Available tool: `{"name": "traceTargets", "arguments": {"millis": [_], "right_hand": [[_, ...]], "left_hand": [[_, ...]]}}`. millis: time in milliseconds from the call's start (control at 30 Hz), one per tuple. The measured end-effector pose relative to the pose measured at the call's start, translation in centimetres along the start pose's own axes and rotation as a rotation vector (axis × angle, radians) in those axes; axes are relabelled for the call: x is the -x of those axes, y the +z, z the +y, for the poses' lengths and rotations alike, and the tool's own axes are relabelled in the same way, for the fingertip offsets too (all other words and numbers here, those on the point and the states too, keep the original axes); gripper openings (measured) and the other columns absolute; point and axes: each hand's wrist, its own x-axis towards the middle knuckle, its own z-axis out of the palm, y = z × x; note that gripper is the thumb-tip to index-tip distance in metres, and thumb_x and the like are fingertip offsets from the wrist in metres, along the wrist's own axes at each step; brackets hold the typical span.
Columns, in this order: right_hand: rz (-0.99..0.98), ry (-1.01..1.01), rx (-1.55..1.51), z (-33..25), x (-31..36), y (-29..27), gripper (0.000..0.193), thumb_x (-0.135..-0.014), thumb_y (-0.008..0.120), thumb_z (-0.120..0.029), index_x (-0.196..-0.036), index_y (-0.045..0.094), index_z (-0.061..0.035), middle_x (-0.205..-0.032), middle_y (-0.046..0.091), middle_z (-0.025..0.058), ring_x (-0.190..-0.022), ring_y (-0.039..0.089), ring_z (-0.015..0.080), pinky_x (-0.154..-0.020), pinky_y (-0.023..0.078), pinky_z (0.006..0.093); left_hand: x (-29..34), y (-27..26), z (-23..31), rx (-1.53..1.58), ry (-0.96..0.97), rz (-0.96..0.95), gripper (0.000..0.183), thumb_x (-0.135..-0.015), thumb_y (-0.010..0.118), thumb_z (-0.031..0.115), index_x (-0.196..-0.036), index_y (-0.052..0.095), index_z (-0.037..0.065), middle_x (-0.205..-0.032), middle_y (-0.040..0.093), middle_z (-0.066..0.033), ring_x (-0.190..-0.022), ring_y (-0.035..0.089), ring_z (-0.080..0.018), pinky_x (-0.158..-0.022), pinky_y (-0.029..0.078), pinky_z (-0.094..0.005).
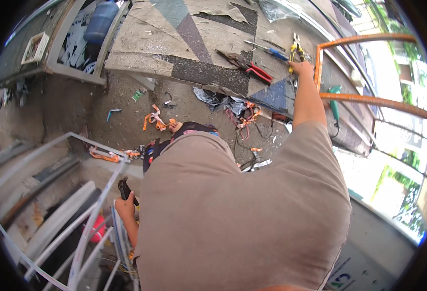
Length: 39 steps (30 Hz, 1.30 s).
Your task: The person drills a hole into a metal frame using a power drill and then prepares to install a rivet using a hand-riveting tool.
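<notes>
At the far right of the workbench (pixel 140 48), my right hand (pixel 302 69) has its fingers closed around yellow-and-black-handled pliers (pixel 295 48), whose jaws point away from me. Beside them lie a blue-handled screwdriver (pixel 274 52) and red-handled snips (pixel 252 69) with dark blades. My left hand (pixel 126 207) hangs low at my left side, closed around a black hand tool (pixel 123 188) with a notched head; its exact kind is unclear. Part of the left forearm is hidden by my shirt.
An orange metal frame (pixel 369 99) stands at the right, next to a green corded tool (pixel 335 104). White metal bars (pixel 85 242) rise close to my left arm. Orange strips (pixel 157 119), cords and scraps litter the floor. A blue water jug (pixel 101 22) stands at the far left.
</notes>
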Motion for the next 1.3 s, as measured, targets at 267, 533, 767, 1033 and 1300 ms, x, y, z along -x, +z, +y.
{"name": "traceTargets", "arguments": {"millis": [267,533,767,1033,1300], "right_hand": [[0.355,-0.199,-0.460,4.2,13.9,1.3,0.068,-0.077,0.077,-0.049,-0.124,0.061,-0.0025,-0.122,0.060,0.0293,-0.114,0.058,0.0417,-0.100,0.047,0.0464],[0.226,-0.164,-0.608,12.6,29.9,2.5,0.048,-0.079,0.079,-0.038,-0.112,0.069,-0.0044,-0.102,0.066,0.0191,-0.095,0.064,0.0314,-0.088,0.051,0.0415],[0.463,0.048,-0.556,22.9,22.2,3.5,0.050,-0.079,0.077,-0.037,-0.116,0.067,-0.0042,-0.114,0.066,0.0219,-0.104,0.064,0.0372,-0.092,0.050,0.0455],[0.411,0.196,-0.274,27.2,5.5,1.0,0.069,-0.083,0.069,-0.042,-0.140,0.051,-0.0082,-0.140,0.053,0.0223,-0.130,0.050,0.0414,-0.101,0.035,0.0732],[0.187,0.008,-0.296,30.6,-0.3,3.8,0.054,-0.079,0.068,-0.038,-0.125,0.065,-0.0094,-0.135,0.059,0.0169,-0.126,0.055,0.0365,-0.102,0.044,0.0582]], "left_hand": [[-6.2,-6.9,16.5,0.193,0.487,0.460,0.047,-0.096,0.064,0.039,-0.119,0.065,-0.001,-0.128,0.055,-0.0301,-0.117,0.056,-0.0397,-0.101,0.043,-0.0448],[-8.3,-6.9,34.4,0.680,0.931,0.353,0.048,-0.100,0.059,0.038,-0.115,0.067,-0.006,-0.126,0.059,-0.0257,-0.115,0.057,-0.0377,-0.100,0.043,-0.0420],[-9.5,-3.0,51.2,1.091,0.487,-0.116,0.070,-0.094,0.060,0.058,-0.108,0.066,-0.011,-0.106,0.068,-0.0162,-0.100,0.060,-0.0268,-0.091,0.045,-0.0386],[-12.1,9.4,57.6,0.055,0.413,0.188,0.089,-0.088,0.056,0.070,-0.124,0.060,-0.012,-0.144,0.043,-0.0293,-0.133,0.045,-0.0402,-0.107,0.037,-0.0504],[8.7,11.6,47.1,0.617,0.877,0.311,0.022,-0.094,0.067,0.019,-0.090,0.062,-0.002,-0.102,0.063,-0.0146,-0.092,0.060,-0.0232,-0.082,0.048,-0.0359]]}}
